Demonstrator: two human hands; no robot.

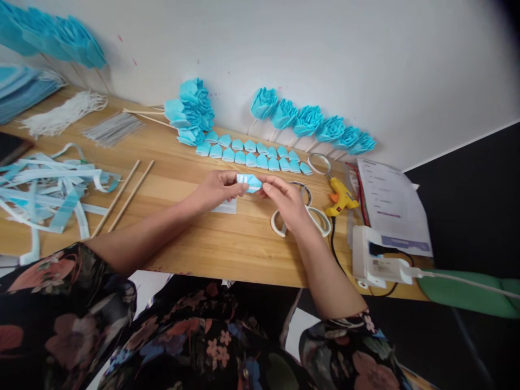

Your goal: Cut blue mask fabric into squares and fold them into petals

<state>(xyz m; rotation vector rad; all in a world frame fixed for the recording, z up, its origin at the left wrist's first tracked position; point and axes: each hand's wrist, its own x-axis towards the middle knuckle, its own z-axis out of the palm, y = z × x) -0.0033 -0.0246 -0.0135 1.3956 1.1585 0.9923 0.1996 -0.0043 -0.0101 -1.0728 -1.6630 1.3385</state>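
Between my two hands is a small folded blue-and-white petal [252, 184], pointed at its right end. The fingers and thumb of my left hand [217, 189] pinch its left end. At the pointed end, my right hand [286, 199] grips it with thumb and forefinger. Behind my hands, two rows of similar folded blue petals [251, 160] lie on the wooden table [227, 249]. A white strip [227, 207] shows partly beneath my left hand. Under my right wrist sit white-handled scissors [320, 222], partly hidden, with a roll of tape [303, 190] just behind them.
Blue fabric roses [306, 120] on sticks lean against the wall, and more roses [190, 111] lie at the back. On the right are a yellow glue gun [342, 196], a power strip [365, 254] and papers [392, 206]. Cut strips [52, 189] and two sticks [130, 197] lie left.
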